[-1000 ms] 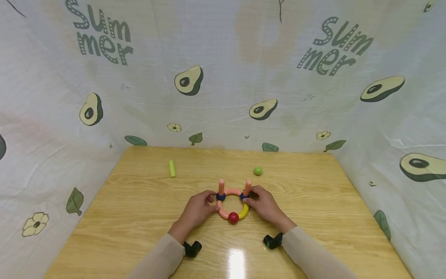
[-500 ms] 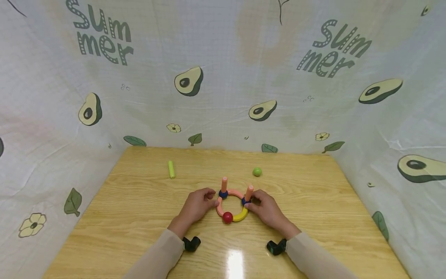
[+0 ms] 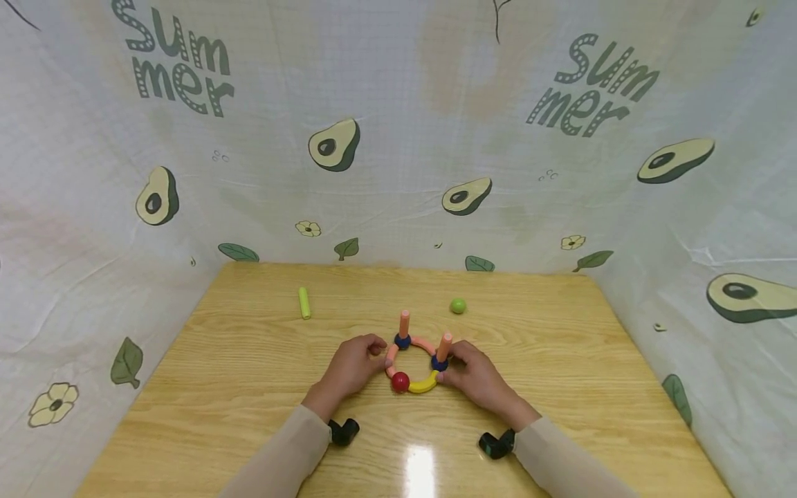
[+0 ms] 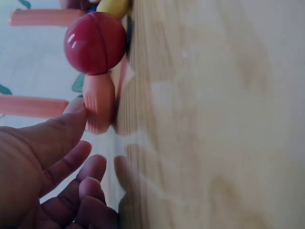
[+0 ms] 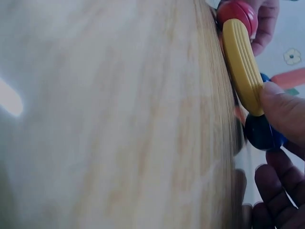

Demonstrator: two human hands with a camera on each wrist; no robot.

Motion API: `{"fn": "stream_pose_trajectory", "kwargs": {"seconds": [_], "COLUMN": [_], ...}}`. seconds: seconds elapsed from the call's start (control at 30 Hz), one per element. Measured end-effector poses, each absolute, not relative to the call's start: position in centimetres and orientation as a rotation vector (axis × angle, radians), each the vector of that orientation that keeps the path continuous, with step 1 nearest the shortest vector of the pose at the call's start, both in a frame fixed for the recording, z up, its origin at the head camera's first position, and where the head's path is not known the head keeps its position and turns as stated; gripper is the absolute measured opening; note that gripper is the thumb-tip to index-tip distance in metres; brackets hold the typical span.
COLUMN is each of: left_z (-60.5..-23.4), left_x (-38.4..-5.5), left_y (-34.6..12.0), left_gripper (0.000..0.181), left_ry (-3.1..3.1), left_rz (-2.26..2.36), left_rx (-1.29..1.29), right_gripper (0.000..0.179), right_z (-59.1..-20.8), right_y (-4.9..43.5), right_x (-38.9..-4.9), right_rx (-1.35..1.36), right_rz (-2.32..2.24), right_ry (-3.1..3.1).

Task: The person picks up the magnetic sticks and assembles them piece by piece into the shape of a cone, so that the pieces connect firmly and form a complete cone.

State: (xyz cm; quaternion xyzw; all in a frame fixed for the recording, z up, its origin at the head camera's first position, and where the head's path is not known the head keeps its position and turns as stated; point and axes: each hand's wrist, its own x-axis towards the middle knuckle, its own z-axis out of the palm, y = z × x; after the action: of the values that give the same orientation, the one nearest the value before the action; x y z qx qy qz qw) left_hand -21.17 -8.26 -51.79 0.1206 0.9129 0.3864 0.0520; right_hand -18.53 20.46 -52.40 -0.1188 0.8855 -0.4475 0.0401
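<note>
A ring of curved toy building rods joined by balls lies on the table in the head view. It has salmon-pink curved rods [image 3: 391,354], a yellow curved rod [image 3: 423,384], a red ball [image 3: 400,382] at the front and two dark blue balls [image 3: 402,341]. From each blue ball stands a straight pink rod [image 3: 405,324]. The left hand [image 3: 353,366] rests its thumb tip against a pink curved rod [image 4: 99,102], other fingers loosely bent and apart from it. The right hand [image 3: 478,377] grips the ring at the right blue ball [image 5: 263,133], thumb on the yellow rod's end [image 5: 244,67].
A yellow-green straight rod [image 3: 304,303] lies at the back left of the wooden table [image 3: 249,387]. Behind the ring, to the right, sits a small green ball [image 3: 458,306]. A printed cloth [image 3: 398,138] hangs around the table's back and sides.
The ring has turned clockwise as seen from above: the red ball went left, the left blue ball moved back and right, the right one came forward. The right hand shifted slightly forward with it.
</note>
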Motion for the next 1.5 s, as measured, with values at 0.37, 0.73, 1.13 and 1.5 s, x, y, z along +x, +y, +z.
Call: {"fn": "stream_pose_trajectory", "kwargs": {"seconds": [0.37, 0.73, 1.13, 1.5], "left_z": [-51.9, -51.4, -51.7, -51.7], "left_x": [-21.6, -19.9, -19.8, -19.7], "left_y": [-8.9, -9.0, -8.6, -8.4], "left_gripper": [0.029, 0.047, 0.033, 0.040], "left_ry": [2.776, 2.624, 2.665, 2.686], "left_rz": [1.244, 1.216, 1.120, 1.097], "left_rx": [0.337, 0.568, 0.673, 0.632], "right_gripper": [0.034, 0.027, 0.027, 0.027], "right_z": [-52.8, -52.6, -52.6, -52.8], "right_y": [19.9, 19.9, 20.0, 20.1], "right_x": [-18.4, -18.5, -18.4, -18.4], "right_rx": [-0.377, -0.402, -0.386, -0.436], "right_rz": [-1.303, -1.284, -1.291, -1.293], "right_ry": [2.812, 2.817, 2.812, 2.816]}}
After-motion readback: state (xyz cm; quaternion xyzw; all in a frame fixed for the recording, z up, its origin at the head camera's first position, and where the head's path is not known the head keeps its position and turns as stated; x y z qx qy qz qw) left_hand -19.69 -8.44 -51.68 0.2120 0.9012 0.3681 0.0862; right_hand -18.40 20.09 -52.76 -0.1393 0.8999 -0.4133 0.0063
